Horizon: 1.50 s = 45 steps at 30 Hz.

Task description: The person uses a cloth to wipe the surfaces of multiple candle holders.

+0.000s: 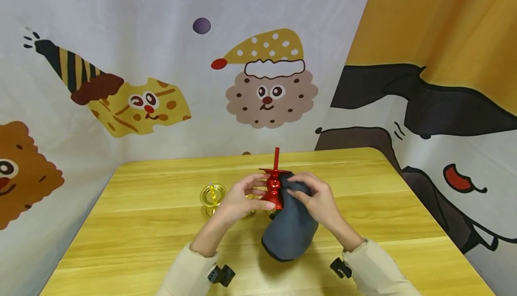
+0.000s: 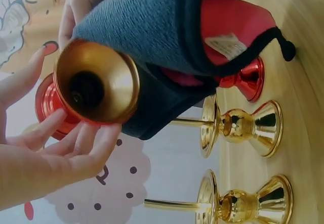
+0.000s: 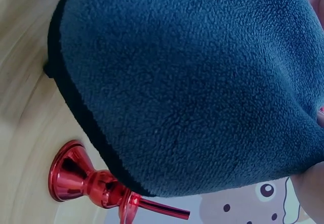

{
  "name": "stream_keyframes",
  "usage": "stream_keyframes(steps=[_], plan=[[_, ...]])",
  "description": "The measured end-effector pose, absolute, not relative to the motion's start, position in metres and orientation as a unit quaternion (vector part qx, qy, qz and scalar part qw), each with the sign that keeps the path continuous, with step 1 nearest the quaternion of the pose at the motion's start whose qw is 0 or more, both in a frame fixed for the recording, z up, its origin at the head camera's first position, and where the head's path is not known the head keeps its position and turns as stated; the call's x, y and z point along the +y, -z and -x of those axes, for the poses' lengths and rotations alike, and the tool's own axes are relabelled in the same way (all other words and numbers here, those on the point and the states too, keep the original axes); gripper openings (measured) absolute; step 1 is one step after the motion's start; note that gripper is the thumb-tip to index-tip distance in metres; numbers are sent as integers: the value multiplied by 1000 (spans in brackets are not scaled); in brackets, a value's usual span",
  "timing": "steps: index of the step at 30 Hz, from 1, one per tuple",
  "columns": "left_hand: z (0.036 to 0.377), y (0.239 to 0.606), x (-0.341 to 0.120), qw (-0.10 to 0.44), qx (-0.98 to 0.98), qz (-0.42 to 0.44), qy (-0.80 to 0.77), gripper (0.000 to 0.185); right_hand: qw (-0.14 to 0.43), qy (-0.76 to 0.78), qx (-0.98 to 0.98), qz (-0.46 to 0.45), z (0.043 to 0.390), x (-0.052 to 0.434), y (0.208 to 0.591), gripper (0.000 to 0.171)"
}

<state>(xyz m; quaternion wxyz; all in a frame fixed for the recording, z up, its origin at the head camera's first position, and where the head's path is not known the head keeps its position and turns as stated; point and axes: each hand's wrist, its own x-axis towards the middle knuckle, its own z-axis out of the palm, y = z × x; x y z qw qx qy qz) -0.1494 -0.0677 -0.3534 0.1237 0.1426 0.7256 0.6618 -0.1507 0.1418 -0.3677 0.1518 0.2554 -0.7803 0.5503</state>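
At frame centre the left hand (image 1: 242, 197) grips the red candlestick (image 1: 274, 188) upright — stem pointing up — while the right hand (image 1: 319, 199), just beside, clutches the grey cloth (image 1: 288, 233) against it.

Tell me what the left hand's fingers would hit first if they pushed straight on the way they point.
The left hand points its fingers rightward at the red candlestick it holds, so that comes first. Just behind lies the grey cloth under the right hand; depth is unclear.

the dark grey fleece cloth (image 3: 192, 82) fills the right wrist view, hiding that hand; the second red metal candlestick (image 3: 96, 183) is half-covered too.
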Motion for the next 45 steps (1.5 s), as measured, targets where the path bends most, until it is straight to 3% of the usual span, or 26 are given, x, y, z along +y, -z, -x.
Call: stream_keyframes(steps=[10,18,22,45], plan=[[149,358,-66,127,720,-136,-669,65,158,-506,-804,-269,149,145,368,26],[148,360,-68,125,706,-133,-685,65,81,-497,-794,-341,148,155,368,42],[147,361,-69,127,697,-133,-693,66,79,-493,-787,-364,148,156,367,40],[145,364,-63,120,705,-105,-691,63,78,-548,-781,-289,150,150,369,35]])
